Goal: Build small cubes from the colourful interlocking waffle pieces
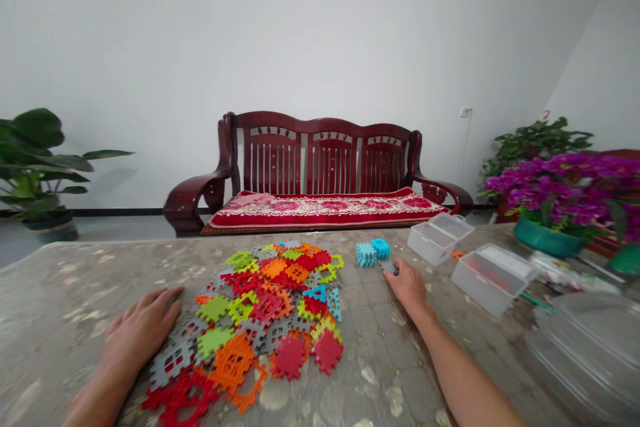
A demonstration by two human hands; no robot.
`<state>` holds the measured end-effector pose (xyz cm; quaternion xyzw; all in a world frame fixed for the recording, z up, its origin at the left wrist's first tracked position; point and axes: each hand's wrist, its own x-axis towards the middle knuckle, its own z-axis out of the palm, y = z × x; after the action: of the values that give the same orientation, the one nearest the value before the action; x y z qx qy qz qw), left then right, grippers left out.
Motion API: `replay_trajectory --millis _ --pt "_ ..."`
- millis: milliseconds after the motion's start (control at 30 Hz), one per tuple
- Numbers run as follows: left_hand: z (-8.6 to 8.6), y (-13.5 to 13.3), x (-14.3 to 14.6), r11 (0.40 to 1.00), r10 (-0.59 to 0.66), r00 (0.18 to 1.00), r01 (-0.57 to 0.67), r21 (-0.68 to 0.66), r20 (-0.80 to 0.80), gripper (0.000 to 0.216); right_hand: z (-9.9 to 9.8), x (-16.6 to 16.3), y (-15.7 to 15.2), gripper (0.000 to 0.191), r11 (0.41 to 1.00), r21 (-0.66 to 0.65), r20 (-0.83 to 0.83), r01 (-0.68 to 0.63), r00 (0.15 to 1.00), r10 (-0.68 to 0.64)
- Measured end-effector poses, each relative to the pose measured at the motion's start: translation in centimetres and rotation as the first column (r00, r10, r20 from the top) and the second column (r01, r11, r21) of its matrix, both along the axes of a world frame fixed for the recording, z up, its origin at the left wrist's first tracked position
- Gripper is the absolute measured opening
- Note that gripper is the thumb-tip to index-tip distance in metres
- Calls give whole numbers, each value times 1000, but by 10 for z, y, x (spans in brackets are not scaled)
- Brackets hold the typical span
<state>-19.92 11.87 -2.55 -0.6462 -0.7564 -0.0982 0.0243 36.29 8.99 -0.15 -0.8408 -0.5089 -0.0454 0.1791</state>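
Note:
Interlocking plastic building tiles (265, 307) in red, orange, green, grey and blue lie in a wide loose heap on the table. My left hand (145, 320) rests at the heap's left edge, fingers stretched out and holding nothing. To the right of the heap, my right hand (407, 283) is closed on a grey tile (389, 267) at the tabletop. Just beyond it stand two small stacks of blue tiles, a lighter stack (365, 254) and a brighter stack (381, 248). Two blue triangular tiles (334, 303) lie at the heap's right side.
Two clear plastic boxes (433, 244) with lids stand at the right, the nearer box (493, 280) holding something reddish. A large transparent lid or container (595, 347) sits at the right edge. Purple flowers (565, 187) fill a green pot. A wooden bench (325, 173) stands behind the table.

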Motion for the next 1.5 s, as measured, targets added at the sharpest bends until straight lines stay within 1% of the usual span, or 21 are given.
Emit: replay_trajectory --millis 167,267,367,467,600,700,867,1033,1200,1333,1400,1500 --pt "0 0 1 1000 -9 1000 9 24 -8 54 -5 -9 -23 40 994 18 -28 -103 994 104" --pt "0 0 1 999 -12 1000 13 35 -6 53 -5 -19 -26 44 988 36 -53 -150 987 152" --pt "0 0 1 999 -23 1000 22 22 10 56 -1 -30 -20 44 987 31 -68 -155 985 157" --pt "-1 1 0 1000 -22 1000 22 8 15 56 3 -37 -11 42 992 12 -52 -128 990 129" --pt "0 1 1 999 -25 1000 25 29 11 55 7 -40 -3 38 994 -1 -22 -111 994 111" --pt "3 -1 3 1000 -17 1000 17 18 8 53 7 -40 2 38 994 -12 -18 -105 994 105" --pt "6 -2 4 1000 -9 1000 9 11 6 52 8 -44 15 42 995 -42 -29 -95 995 93" --pt "0 0 3 1000 3 1000 -3 8 -19 54 6 -51 33 48 997 -51 -51 -63 997 61" --pt "1 -1 4 1000 -8 1000 8 -2 -22 55 4 -58 38 37 998 -14 -45 -65 997 64" --pt "6 -3 5 1000 10 1000 -10 2 2 54 5 -49 23 34 995 -14 -38 -99 994 98" --pt "6 -3 5 1000 9 1000 -9 9 12 53 4 -36 14 34 995 -19 -25 -103 994 102" --pt "3 -2 2 1000 3 1000 -3 12 18 54 2 -13 4 33 998 -27 -12 -60 998 60"
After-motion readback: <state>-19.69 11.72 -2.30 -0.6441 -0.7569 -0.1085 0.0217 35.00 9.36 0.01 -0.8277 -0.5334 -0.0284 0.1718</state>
